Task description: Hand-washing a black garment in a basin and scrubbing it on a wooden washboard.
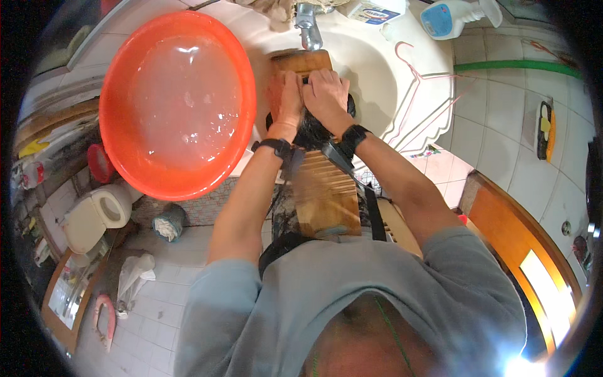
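A ribbed wooden washboard (326, 202) slopes from my waist into a white washbasin (372, 63), its far end below the metal faucet (308, 29). Dark wet cloth (311, 131) lies bunched over its upper part. My left hand (285, 96) and my right hand (326, 93) are side by side on this cloth, fingers curled into it. The fingertips are partly hidden, and the left hand is slightly blurred. Left of the washbasin stands a large orange-red plastic basin (109, 118) of cloudy water with some foam.
A pink wire hanger (416, 77) lies on the counter's right side. Beyond it are a spray bottle (440, 21) and a white labelled container (377, 12). A toilet (96, 214) and a wastebasket (168, 222) stand low on the left. A brush (545, 132) hangs on the right tiled wall.
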`<state>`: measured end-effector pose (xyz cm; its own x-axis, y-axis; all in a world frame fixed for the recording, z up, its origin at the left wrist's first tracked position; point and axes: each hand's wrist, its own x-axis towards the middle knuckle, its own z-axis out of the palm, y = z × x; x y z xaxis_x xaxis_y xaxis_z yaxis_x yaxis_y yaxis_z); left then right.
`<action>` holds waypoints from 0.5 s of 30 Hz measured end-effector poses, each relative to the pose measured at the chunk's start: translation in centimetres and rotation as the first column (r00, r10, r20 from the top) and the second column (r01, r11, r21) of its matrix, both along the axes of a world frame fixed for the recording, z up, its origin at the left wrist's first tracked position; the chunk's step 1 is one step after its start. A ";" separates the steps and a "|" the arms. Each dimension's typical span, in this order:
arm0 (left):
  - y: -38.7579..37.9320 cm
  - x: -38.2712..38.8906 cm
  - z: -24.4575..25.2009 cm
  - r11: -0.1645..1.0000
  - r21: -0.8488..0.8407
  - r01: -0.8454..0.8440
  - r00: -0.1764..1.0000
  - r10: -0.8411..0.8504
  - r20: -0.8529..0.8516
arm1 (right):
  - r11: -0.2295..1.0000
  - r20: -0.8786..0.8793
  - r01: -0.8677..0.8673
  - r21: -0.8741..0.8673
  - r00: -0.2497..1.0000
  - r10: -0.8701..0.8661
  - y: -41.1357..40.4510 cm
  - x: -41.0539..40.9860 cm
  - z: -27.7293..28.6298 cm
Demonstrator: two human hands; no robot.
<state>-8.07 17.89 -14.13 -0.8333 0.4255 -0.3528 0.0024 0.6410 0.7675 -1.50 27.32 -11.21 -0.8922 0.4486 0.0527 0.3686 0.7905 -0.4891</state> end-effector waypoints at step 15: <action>-2.0 3.9 1.0 0.981 0.036 0.188 0.896 -0.156 -0.417 | 0.982 0.240 -0.137 -0.128 0.957 0.165 0.0 2.9 1.8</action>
